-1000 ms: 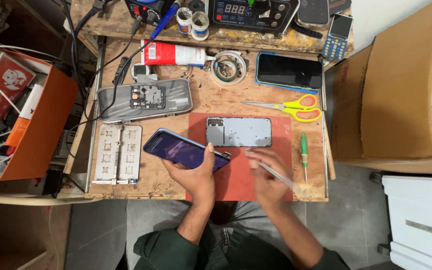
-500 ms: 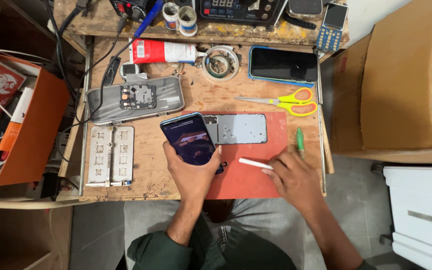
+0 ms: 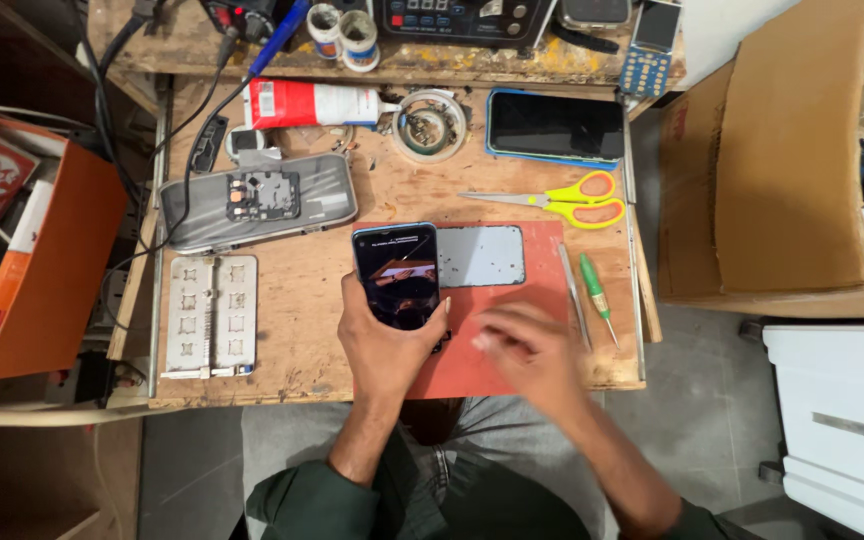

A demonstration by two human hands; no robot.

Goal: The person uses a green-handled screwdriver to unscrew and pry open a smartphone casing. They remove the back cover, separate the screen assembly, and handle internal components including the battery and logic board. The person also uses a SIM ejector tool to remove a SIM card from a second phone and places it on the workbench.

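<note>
The left hand (image 3: 387,345) gripped a dark phone (image 3: 397,275) screen-up over the red mat (image 3: 512,350), inspection seemingly underway, while at its three o'clock the blurred right hand (image 3: 527,350) hovered, fingers loosely spread.

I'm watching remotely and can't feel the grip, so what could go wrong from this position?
The left hand alone holds the phone upright above the red mat; a slip could drop it onto the grey panel beside it. The right hand is blurred over the mat, close to the tweezers and green screwdriver, and could knock them off the bench edge.
</note>
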